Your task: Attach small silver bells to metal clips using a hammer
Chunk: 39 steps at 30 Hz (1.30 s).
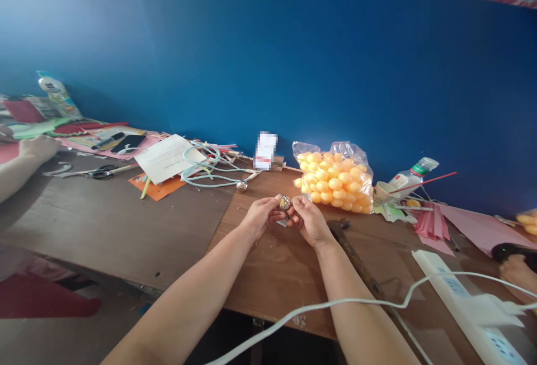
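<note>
A small shiny metal ball (285, 203) with a yellowish patch is held up between my two hands, just above the table (251, 275). The fingers of my left hand (263, 215) are closed on its left side. Pinched together at its right edge are the thumb and fingers of my right hand (309, 219). Whatever lies between the lower fingertips is too small to make out. A similar shiny ball (241, 186) rests on the table beyond my left hand, near a coil of pale blue cord (210, 178).
A clear bag of orange-yellow balls (335, 180) stands behind my hands. A hammer (354, 256) lies by my right forearm. Right of it are a white power strip (451, 292) and a cable (302, 312) crossing my right arm. Scissors (103, 171) and another person's hand (39, 148) are at left.
</note>
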Available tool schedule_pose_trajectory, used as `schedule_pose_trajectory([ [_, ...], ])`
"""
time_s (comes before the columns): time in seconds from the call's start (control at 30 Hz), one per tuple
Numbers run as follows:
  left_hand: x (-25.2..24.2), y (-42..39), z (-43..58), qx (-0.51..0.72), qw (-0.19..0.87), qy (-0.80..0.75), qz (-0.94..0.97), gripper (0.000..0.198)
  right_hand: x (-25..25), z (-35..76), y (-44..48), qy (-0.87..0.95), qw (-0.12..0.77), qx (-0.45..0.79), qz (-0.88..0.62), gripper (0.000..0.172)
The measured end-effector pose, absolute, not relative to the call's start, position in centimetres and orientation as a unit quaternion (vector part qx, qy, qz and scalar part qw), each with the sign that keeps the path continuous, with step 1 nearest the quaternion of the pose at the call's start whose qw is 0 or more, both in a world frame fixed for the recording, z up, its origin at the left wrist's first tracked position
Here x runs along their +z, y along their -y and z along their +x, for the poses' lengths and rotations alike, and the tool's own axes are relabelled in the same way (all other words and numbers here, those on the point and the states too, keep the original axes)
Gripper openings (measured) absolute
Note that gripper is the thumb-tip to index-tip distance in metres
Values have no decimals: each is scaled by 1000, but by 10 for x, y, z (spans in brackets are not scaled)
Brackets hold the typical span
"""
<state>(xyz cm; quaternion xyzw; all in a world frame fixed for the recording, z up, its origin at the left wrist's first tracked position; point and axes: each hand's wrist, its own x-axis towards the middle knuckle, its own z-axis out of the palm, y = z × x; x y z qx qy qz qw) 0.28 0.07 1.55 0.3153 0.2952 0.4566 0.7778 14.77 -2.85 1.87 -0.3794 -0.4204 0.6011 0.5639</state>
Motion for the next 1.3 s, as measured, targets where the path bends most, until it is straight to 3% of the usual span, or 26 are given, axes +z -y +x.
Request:
schedule_pose_trajectory([
  [0.67,19,1,2,432,749,-305,400,33,17,145,28,407,574,585,-403,29],
  [0.8,18,0,2,440,750,-313,381,32,16,145,28,433,562,561,-427,38],
  [0.97,13,-2,1,439,748,-295,402,35,13,145,26,559,528,451,-453,50],
  [1.13,11,-3,1,428,764,-289,386,32,11,147,27,645,518,251,-502,42],
  [1.3,14,0,1,431,785,-265,357,26,14,149,29,668,504,196,-511,38],
])
